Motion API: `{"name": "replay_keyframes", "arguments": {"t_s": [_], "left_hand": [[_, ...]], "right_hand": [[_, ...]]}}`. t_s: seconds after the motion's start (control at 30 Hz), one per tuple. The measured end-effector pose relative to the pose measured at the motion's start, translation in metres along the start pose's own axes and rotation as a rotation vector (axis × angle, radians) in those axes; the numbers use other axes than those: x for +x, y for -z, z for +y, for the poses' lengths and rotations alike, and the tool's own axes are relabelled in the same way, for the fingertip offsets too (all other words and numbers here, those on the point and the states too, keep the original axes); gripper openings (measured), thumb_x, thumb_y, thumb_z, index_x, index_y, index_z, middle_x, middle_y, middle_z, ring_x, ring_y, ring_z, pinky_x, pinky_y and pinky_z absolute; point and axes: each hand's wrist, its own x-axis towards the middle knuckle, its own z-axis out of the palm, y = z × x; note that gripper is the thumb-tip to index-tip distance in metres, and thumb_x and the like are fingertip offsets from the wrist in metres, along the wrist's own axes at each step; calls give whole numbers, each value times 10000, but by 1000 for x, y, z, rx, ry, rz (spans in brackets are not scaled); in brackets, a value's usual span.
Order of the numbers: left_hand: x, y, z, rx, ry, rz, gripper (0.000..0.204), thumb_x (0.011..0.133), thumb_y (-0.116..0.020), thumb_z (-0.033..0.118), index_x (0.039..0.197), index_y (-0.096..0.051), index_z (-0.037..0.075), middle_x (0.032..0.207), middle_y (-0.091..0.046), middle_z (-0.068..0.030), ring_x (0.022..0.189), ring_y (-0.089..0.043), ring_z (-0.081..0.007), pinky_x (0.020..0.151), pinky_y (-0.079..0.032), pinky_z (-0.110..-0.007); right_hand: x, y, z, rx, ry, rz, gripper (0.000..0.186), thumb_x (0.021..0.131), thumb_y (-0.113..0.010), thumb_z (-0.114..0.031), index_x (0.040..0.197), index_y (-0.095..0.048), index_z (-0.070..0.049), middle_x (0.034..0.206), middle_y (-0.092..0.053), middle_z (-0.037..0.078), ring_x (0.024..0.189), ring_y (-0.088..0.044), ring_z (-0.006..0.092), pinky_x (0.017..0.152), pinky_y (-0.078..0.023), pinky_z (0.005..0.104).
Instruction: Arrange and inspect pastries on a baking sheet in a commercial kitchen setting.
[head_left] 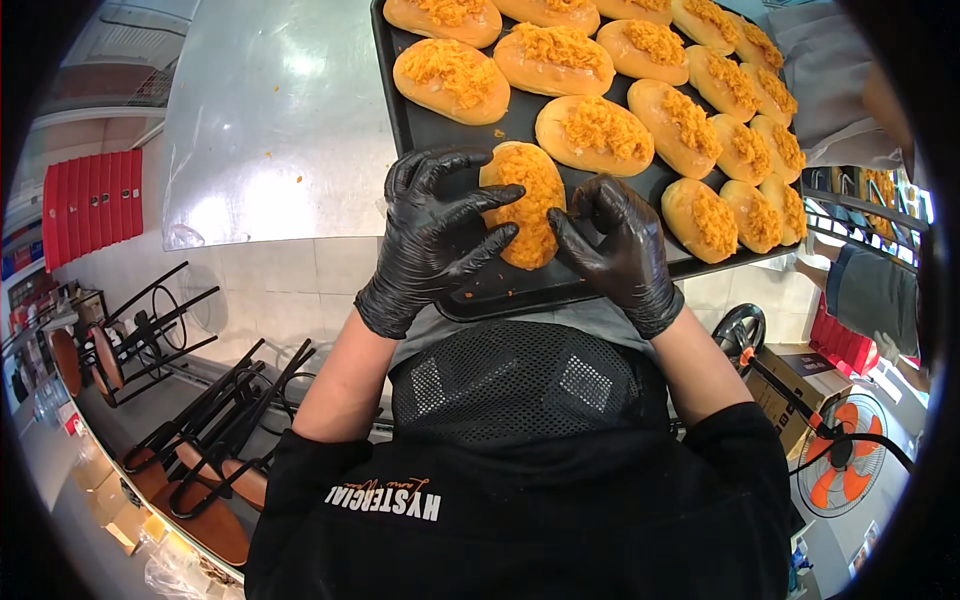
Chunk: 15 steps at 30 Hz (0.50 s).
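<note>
An oval bun (524, 205) with shredded orange topping lies at the near left part of a black baking tray (400, 110), between my two black-gloved hands. My left hand (437, 225) grips its left side, fingertips curled over the topping. From the right, my right hand (618, 240) rests its thumb against the bun's edge, with its other fingers curled. Beyond and to the right, several similar topped buns (595, 135) fill the tray in rows.
The tray sits on a shiny metal table (270, 130) sprinkled with crumbs. Stacked chairs (215, 460) are at lower left and red panels (92, 208) at far left. An orange-bladed fan (842, 455) stands at lower right. Another person's grey clothing (835, 75) shows at upper right.
</note>
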Motion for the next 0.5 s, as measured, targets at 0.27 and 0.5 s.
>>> {"name": "replay_keyframes", "arguments": {"t_s": [0.27,0.5], "left_hand": [[0,3,0,30,-57,14,370,705,-816,300,1071,-763,283,1261,-619,5,1135,-525,-228,1051,-345,-418],[3,-3,11,269,-236,-77,436,661,-841,266,1089,-763,239,1249,-620,-43,1158,-533,-267,1054,-369,-447]], "right_hand": [[5,-7,0,-139,97,-10,173,792,-753,-94,799,-583,-64,707,-588,46,576,-506,198,552,-427,323],[-8,7,11,17,-4,148,192,814,-747,-143,748,-590,-52,693,-595,42,568,-507,199,553,-422,330]]}}
